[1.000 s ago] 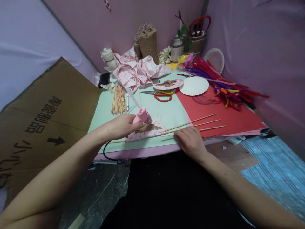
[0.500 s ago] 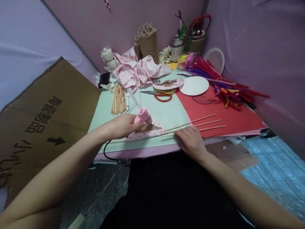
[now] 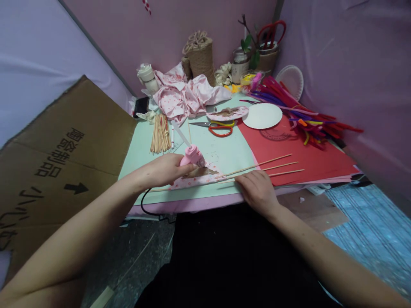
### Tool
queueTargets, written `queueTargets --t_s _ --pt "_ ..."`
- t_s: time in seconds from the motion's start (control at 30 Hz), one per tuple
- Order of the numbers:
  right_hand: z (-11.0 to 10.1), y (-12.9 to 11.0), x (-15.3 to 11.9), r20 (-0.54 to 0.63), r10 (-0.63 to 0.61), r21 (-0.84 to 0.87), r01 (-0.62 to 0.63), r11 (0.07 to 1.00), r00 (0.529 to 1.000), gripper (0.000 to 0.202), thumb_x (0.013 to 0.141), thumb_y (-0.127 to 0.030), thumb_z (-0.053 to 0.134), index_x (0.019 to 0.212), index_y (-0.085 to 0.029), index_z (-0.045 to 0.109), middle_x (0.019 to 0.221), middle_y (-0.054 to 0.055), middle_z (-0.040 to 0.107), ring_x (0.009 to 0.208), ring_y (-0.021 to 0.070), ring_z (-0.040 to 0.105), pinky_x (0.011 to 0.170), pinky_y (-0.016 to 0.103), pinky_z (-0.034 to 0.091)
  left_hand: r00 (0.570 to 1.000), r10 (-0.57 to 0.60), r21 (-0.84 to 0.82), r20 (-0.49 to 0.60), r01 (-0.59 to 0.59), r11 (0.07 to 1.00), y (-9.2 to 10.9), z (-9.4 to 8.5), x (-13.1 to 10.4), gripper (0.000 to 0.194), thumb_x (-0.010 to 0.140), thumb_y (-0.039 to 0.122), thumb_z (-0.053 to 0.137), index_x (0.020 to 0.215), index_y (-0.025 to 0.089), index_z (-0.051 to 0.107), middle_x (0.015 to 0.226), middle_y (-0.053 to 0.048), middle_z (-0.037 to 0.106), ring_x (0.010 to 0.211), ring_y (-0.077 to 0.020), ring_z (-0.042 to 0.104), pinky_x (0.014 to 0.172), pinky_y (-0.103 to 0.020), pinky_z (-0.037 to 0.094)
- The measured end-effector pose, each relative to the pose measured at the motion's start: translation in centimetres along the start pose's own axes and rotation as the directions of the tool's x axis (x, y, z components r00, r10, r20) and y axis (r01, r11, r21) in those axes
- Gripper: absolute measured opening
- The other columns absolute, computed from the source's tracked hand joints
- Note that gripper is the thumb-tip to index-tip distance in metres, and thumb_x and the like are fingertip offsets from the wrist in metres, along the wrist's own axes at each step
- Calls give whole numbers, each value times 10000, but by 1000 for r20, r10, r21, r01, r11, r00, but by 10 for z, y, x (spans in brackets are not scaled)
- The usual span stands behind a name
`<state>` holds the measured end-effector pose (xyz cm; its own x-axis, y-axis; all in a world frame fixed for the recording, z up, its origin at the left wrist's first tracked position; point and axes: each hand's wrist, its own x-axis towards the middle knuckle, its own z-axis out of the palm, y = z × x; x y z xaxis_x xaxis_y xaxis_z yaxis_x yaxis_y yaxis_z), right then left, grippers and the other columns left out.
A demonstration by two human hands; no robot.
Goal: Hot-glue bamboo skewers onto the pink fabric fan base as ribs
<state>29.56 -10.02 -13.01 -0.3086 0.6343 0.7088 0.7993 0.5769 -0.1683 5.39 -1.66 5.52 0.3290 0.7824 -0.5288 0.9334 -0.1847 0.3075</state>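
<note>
My left hand (image 3: 167,171) is wrapped round a pink hot glue gun (image 3: 192,156), with a pale glue stick (image 3: 180,133) jutting from its back end. The gun is over a pink patterned fabric piece (image 3: 192,182) with a brown area in its middle; its nozzle is hard to make out. Several thin wooden sticks (image 3: 276,166) run from the fabric out to the right, fanned apart. At the table's front edge, my right hand (image 3: 258,190) has its fingers closed over the lowest stick, with the fingertips partly hidden.
Behind lie orange-and-yellow-handled scissors (image 3: 221,129), a stick bundle (image 3: 160,134), a white paper plate (image 3: 262,115) and another fabric piece (image 3: 227,113). Crumpled fabric (image 3: 180,96), a twine spool (image 3: 201,57) and coloured pipe cleaners (image 3: 305,115) sit farther back. A cardboard sheet (image 3: 96,124) stands at left.
Hardly anything differs. Both hands, the glue gun and the sticks keep their places; the whole view has shifted very slightly.
</note>
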Motion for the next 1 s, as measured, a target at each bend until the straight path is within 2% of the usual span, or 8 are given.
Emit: queueTargets --t_s 0.2,0.33,0.47,0.57,0.73,0.83,0.93,1.0 --pt "-1 -1 0 -9 -14 -12 14 1000 1000 162 919 -75 493 998 -174 594 791 55 657 742 191 512 737 342 364 999 -30 -126 24 33 992 -12 -1 -5 432 869 607 497 770 201 604 709 -24 596 627 -191 580 548 -287 440" --pt "-1 0 1 -6 -27 -11 27 1000 1000 150 921 -74 499 1008 -156 591 792 62 660 742 196 513 729 346 369 999 -38 -262 7 38 964 -23 2 -10 438 887 591 531 701 198 583 616 12 550 558 -152 524 534 -270 401" --pt "-4 0 2 -14 -33 -9 33 999 999 155 917 -64 502 1008 -158 586 789 60 661 748 192 516 733 341 364 998 -64 -567 -10 47 822 -35 13 -14 391 840 510 669 636 183 606 574 30 558 520 -122 475 518 -252 369" --pt "-11 -3 3 -9 -31 5 31 999 999 193 909 -45 487 1015 -175 583 789 50 662 746 191 522 733 338 363 997 -66 -700 -35 23 713 -46 29 -15 367 827 479 701 638 175 622 563 35 563 514 -115 480 505 -233 379" --pt "-33 -11 19 -14 -30 36 30 999 999 205 899 -26 507 1023 -181 558 816 49 671 757 187 532 733 335 371 996 -64 -906 -62 -29 423 -66 67 -11 453 790 547 713 609 139 636 495 9 562 430 -91 450 405 -191 322" --pt "-40 -8 40 -2 -3 8 3 1000 1000 178 907 -39 528 1004 -181 575 867 64 673 812 194 545 766 337 380 990 -55 -983 -132 -124 133 -68 88 -4 465 747 603 719 728 143 654 566 18 559 437 -71 435 372 -155 319" --pt "-33 7 65 44 30 -55 -28 998 999 139 932 -92 524 945 -183 629 930 84 669 837 208 542 740 339 368 984 -56 -977 -167 -173 -128 -62 101 4 421 824 557 672 751 144 635 581 23 531 432 -59 447 361 -128 357" --pt "-20 21 81 141 24 -25 -20 999 990 157 949 -142 515 902 -184 659 927 89 660 836 216 543 731 343 366 981 -70 -947 -181 -193 -256 -56 106 9 408 928 503 567 757 139 636 596 5 557 459 -66 516 403 -125 442"
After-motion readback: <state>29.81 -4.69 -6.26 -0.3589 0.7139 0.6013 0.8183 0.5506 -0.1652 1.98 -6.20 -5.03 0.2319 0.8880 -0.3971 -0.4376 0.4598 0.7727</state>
